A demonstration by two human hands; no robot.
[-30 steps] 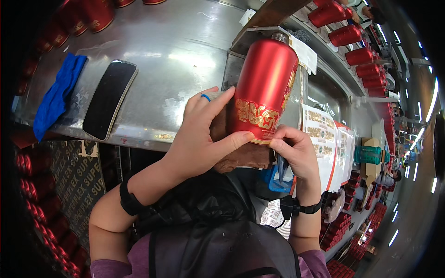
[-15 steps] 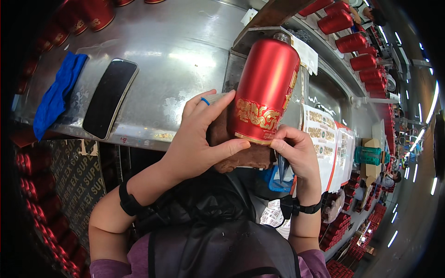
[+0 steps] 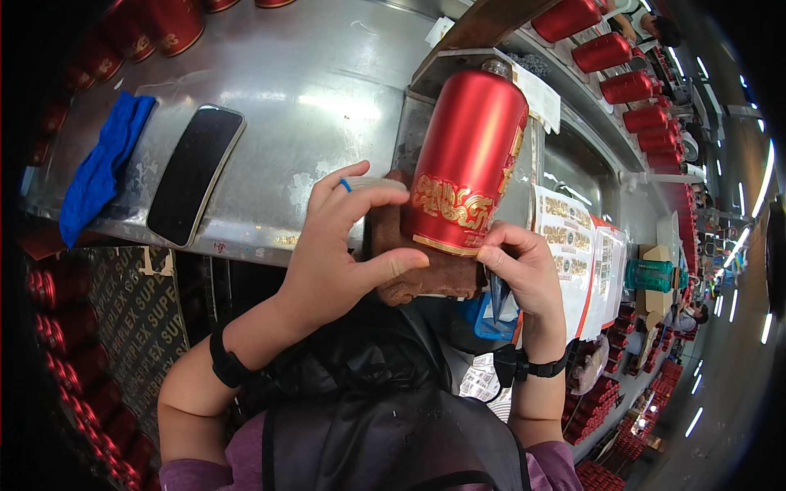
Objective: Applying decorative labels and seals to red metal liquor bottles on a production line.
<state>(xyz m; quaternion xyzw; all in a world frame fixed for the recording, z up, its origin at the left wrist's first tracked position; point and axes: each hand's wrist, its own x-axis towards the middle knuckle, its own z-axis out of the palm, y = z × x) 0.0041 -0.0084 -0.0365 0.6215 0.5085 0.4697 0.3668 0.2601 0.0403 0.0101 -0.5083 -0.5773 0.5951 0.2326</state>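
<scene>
A glossy red bottle [image 3: 468,151] with gold ornament lies tilted on a brown cloth pad [image 3: 446,277], its neck pointing away from me. To its left, my left hand [image 3: 332,237] is open, thumb and forefinger spread just off the bottle's side. A whitish sleeve with a blue edge [image 3: 372,183] covers one of its fingers. At the bottle's lower right edge, my right hand [image 3: 524,262] is closed, thumb and bent fingers pressed against the base. A dark pointed tool [image 3: 497,299] hangs below those fingers; whether the hand grips it is unclear.
On the metal table [image 3: 286,139] lie a black phone [image 3: 196,176] and a blue cloth [image 3: 102,172]. Decal sheets [image 3: 566,245] are at the right, near a green bottle [image 3: 648,275]. More red bottles [image 3: 602,53] line the far right shelf. A blue tray [image 3: 491,323] sits below my right hand.
My left hand has drawn back leftward off the bottle, its fingers wider apart. The bottle has shifted very slightly; my right hand stays at its base. Bottles on the far right shelf have moved.
</scene>
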